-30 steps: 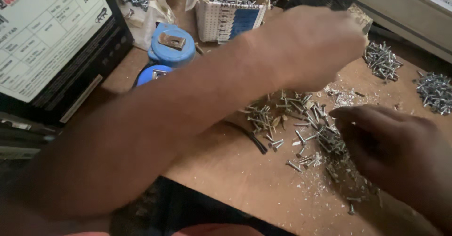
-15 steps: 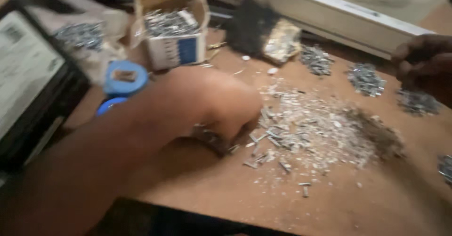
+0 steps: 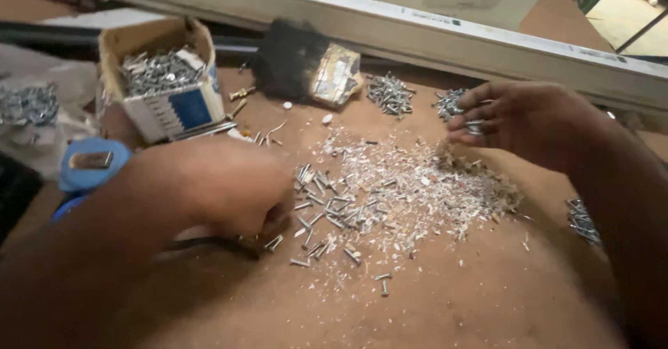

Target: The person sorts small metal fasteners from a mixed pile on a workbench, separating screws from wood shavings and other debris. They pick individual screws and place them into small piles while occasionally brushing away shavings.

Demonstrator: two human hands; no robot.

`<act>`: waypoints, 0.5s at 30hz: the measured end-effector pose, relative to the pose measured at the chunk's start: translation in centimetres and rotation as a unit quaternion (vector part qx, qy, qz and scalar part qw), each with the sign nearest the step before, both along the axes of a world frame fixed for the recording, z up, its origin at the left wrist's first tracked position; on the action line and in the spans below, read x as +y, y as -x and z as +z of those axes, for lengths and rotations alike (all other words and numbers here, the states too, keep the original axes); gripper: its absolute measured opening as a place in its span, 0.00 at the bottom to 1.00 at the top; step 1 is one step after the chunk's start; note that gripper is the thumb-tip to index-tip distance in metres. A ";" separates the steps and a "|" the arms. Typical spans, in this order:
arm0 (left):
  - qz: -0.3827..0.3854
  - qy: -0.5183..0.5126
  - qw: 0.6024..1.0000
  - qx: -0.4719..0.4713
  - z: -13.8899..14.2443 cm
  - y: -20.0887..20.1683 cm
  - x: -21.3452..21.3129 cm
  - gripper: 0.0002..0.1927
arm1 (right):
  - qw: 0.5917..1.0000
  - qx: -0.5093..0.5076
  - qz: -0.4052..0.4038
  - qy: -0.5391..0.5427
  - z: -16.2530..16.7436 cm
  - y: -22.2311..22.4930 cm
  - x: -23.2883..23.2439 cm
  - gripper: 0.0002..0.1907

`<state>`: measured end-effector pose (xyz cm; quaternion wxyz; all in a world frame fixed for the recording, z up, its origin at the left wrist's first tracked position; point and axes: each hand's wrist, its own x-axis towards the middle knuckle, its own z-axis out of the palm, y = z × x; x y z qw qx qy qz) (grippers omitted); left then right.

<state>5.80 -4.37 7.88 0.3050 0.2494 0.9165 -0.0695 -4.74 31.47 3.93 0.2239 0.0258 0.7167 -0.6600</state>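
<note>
My left hand rests low on the brown board, fingers curled down at the left edge of a scatter of small silver screws; whether it grips any is hidden. My right hand hovers at the upper right, palm cupped, with a few screws held in its fingers. It is right beside a small heap of screws. Pale shavings and debris spread between the two hands.
An open cardboard box of screws stands at the back left. A blue round tape lies near my left forearm. A dark brush, another screw heap and a long pale rail lie behind. More screws sit far right.
The view has swung and steadied. My left hand has drawn back from the far piles and come down onto the board. My right hand has gone up to the far heaps.
</note>
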 end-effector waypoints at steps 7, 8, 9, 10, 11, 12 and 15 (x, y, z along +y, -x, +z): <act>-0.012 -0.029 0.999 -0.009 -0.5 0.8 0.4 0.11 | 0.997 0.034 0.060 0.044 -0.2 -0.9 -1.4 0.21; -0.012 -0.052 0.998 -0.015 -0.7 1.0 0.2 0.11 | 0.997 0.036 0.063 0.029 -0.2 -1.2 -1.7 0.21; -0.011 -0.075 0.997 -0.020 -1.0 1.2 0.0 0.10 | 0.997 0.038 0.067 0.013 -0.2 -1.5 -1.9 0.20; -0.010 -0.097 0.995 -0.026 -1.2 1.3 -0.3 0.11 | 0.997 0.039 0.071 -0.003 -0.2 -1.8 -2.2 0.20; -0.016 -0.103 0.994 -0.034 -1.4 1.4 -0.7 0.10 | 0.996 0.043 0.076 -0.014 -0.2 -2.0 -2.4 0.18; -0.022 -0.110 0.993 -0.042 -1.5 1.5 -1.1 0.09 | 0.995 0.047 0.082 -0.025 -0.1 -2.2 -2.7 0.16; -0.055 -0.160 0.985 -0.031 -1.6 1.3 -2.3 0.08 | 0.979 0.072 0.071 -0.174 0.4 -2.0 -3.8 0.13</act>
